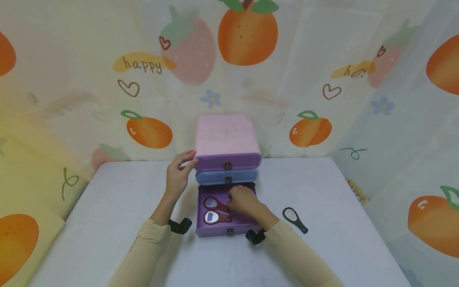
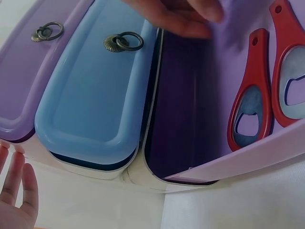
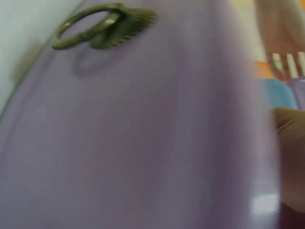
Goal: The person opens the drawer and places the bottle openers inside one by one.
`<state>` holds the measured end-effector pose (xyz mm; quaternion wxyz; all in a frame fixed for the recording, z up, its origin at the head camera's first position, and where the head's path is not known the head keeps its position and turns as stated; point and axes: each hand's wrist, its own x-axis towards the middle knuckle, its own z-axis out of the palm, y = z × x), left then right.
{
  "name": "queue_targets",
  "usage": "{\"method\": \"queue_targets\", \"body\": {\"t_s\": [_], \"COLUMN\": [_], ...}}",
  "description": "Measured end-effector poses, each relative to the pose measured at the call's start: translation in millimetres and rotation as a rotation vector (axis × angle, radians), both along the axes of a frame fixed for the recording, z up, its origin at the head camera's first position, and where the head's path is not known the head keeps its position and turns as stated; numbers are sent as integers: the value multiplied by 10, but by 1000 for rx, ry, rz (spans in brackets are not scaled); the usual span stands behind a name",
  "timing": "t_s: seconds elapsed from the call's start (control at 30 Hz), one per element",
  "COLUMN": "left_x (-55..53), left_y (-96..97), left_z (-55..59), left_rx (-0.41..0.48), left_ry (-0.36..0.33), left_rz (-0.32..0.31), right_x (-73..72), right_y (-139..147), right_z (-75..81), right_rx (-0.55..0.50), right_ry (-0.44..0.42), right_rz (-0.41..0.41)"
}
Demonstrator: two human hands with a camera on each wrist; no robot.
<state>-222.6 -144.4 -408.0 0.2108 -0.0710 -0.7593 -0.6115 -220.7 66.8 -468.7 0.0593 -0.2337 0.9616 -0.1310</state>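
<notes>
A small chest (image 1: 226,133) with a pink top has its bottom purple drawer (image 1: 215,231) pulled out. My left hand (image 1: 178,175) rests its fingertips against the chest's left side, fingers extended. My right hand (image 1: 245,200) reaches into the right part of the open drawer with its fingers bent down. In the left wrist view the right hand's fingers (image 2: 183,24) are blurred over the drawer floor, and I cannot tell whether they hold anything. Two red bottle openers (image 1: 215,203) (image 2: 252,90) lie side by side in the drawer's left part.
A black bottle opener (image 1: 295,220) lies on the white tabletop, right of the chest. Above the open drawer are a closed blue drawer (image 1: 211,177) and a closed purple drawer (image 1: 208,163), each with a brass ring pull. A fruit-printed curtain (image 1: 229,91) hangs behind.
</notes>
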Motion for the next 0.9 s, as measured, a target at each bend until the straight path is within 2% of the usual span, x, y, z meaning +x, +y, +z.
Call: {"method": "queue_targets", "body": {"t_s": [0.2,0.43,0.7,0.9], "left_x": [-4,-3,-10,-14], "left_y": [-1,0,0,1], "left_z": [-6,-8,-14,-26], "left_rx": [20,28,31,33], "left_ry": [-4,12,10,26], "left_rz": [7,-6,-5,-4], "right_x": [58,130,181,219], "right_y": [182,466,829,1050], "right_z": [200,339,389,374], "right_rx": [-66,-125,-177,-198], "right_ry": [20,-11,-6,-36], "right_rz": [11,-66,-121,-175]}}
